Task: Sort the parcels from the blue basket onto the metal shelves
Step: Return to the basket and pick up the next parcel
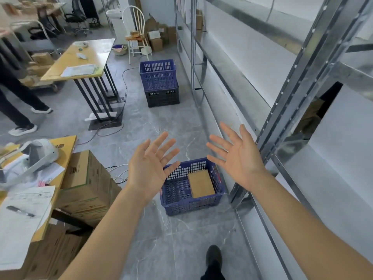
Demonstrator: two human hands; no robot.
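Both the left hand (150, 165) and right hand (237, 156) spread empty over grey floor (171, 126), blue basket (201, 205) beside metal shelves (298, 81) holding perhaps one parcel (200, 183).

Two bare forearms, no sleeves, watch or rings in sight. Left hand (150, 168) and right hand (239, 156) ungloved. Below, one dark shoe (214, 257) with dark trouser hem just above it.
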